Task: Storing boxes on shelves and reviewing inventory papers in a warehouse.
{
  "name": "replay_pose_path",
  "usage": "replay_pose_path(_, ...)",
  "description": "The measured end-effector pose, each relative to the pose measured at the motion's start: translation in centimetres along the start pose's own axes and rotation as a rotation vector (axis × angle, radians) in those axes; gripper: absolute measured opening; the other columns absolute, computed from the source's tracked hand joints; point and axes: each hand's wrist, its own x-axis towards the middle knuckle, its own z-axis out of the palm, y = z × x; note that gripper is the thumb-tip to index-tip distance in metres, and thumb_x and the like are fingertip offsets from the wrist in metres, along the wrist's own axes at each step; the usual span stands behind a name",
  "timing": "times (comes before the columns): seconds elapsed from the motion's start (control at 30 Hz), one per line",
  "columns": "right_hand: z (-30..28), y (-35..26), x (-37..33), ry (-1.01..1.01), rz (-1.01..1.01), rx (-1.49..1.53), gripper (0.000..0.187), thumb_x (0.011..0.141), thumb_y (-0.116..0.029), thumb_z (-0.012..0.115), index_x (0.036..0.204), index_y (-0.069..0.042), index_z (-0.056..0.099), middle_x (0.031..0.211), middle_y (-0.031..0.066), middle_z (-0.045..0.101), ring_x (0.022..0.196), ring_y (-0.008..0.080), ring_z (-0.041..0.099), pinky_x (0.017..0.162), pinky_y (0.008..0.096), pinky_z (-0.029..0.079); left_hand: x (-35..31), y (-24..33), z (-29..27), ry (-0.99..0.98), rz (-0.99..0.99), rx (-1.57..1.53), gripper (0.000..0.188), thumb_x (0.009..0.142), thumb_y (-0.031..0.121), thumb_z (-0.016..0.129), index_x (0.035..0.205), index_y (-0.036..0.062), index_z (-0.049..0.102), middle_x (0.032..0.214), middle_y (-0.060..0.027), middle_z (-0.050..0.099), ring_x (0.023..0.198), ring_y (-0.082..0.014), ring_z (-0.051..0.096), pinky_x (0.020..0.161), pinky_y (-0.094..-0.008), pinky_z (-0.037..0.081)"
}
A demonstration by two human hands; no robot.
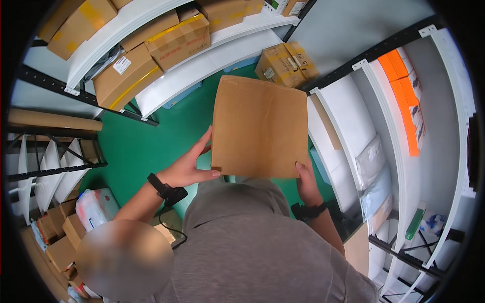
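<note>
A plain brown cardboard box (260, 129) is held up in front of my body, its broad flat face toward me. My left hand (194, 164) grips its lower left edge, with the thumb on the near corner and the fingers along the side. At the lower right corner my right hand (307, 179) holds on, thumb pressed on the face and the other fingers hidden behind the box. Both wrists wear black bands, and a cable hangs from the left one.
White shelves with taped cartons (179, 40) stand ahead. Another carton (286, 64) sits at the far right corner. Along the right, shelving holds orange boxes (401, 96) and plastic-wrapped packages (371, 161). Small cartons (63, 252) and a clear plastic bin (95, 207) are at left on the green floor (126, 146).
</note>
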Motion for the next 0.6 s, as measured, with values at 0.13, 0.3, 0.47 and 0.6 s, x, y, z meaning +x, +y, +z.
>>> replay_pose_path(0.13, -3.1, -1.3, 8.2, -0.040, 0.024, 0.071, 0.061, 0.102, -0.024, 0.050, 0.157, -0.002, 0.033, 0.152, 0.0099, 0.048, 0.141, 0.0219, 0.043, 0.116, 0.0359, 0.032, 7.7, 0.6, -2.8, 0.006, -0.018, 0.080, 0.119, 0.082, 0.011, 0.086, 0.164, 0.0064, 0.001, 0.170, -0.0168, 0.015, 0.156, -0.0273, 0.021, 0.126, -0.0445, 0.025)
replay_pose_path(0.3, -6.0, -4.5, 20.8, -0.085, -0.012, 0.108, 0.064, 0.102, -0.027, 0.051, 0.157, -0.001, 0.033, 0.153, 0.0102, 0.047, 0.142, 0.0220, 0.041, 0.118, 0.0361, 0.031, 18.1, 2.2, -7.0, 0.080, -0.111, 0.140, 0.121, 0.079, 0.010, 0.088, 0.165, 0.0083, 0.002, 0.169, -0.0176, 0.019, 0.154, -0.0289, 0.028, 0.126, -0.0414, 0.026)
replay_pose_path(0.47, -8.6, -8.1, 33.7, -0.162, -0.029, 0.078, 0.068, 0.103, -0.027, 0.055, 0.160, -0.002, 0.029, 0.158, 0.0114, 0.041, 0.146, 0.0227, 0.037, 0.121, 0.0349, 0.027, 25.8, 1.8, -10.7, 0.191, -0.139, 0.105, 0.120, 0.080, 0.004, 0.086, 0.165, 0.0099, 0.002, 0.170, -0.0147, 0.019, 0.154, -0.0294, 0.028, 0.126, -0.0422, 0.026)
replay_pose_path(0.6, -8.2, -11.5, 40.5, -0.126, 0.062, 0.126, 0.071, 0.103, -0.029, 0.057, 0.160, -0.001, 0.027, 0.158, 0.0132, 0.042, 0.145, 0.0234, 0.039, 0.120, 0.0347, 0.028, 30.8, 2.5, -14.4, 0.254, -0.055, 0.120, 0.118, 0.081, -0.002, 0.083, 0.165, 0.0107, 0.002, 0.171, -0.0114, 0.018, 0.155, -0.0258, 0.024, 0.126, -0.0456, 0.025)
